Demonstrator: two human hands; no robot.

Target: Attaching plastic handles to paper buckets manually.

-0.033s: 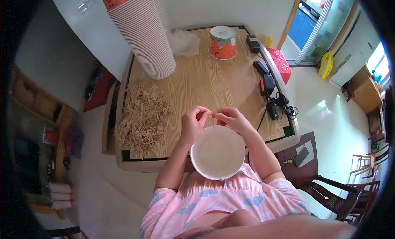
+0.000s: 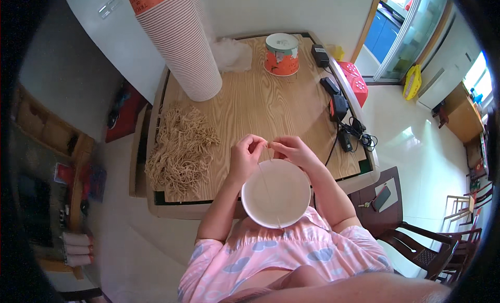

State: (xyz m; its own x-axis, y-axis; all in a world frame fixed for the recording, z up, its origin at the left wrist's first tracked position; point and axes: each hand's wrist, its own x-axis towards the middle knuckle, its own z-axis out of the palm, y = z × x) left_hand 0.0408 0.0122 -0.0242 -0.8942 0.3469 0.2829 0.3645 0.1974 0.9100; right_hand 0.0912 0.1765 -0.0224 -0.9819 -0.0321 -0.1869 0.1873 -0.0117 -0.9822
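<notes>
A round white paper tub (image 2: 286,191) is against my body at the near edge of the table, its white round face toward me. A thin tan cord (image 2: 264,180) runs across it from the near rim to my fingertips. My left hand (image 2: 245,156) is closed in a pinch on the cord just beyond the far rim. Right beside it, my right hand (image 2: 296,153) pinches the cord too, the fingertips of both hands almost touching. A heap of tan cords (image 2: 182,152) lies on the table to the left of my left hand.
A tall leaning stack of paper tubs (image 2: 185,47) stands at the far left of the wood-grain table (image 2: 245,102). An orange and green tub (image 2: 282,62) with a white top is at the back. Black power adapters (image 2: 338,107) and tangled cables (image 2: 359,131) line the right edge. A dark chair (image 2: 424,248) is at right.
</notes>
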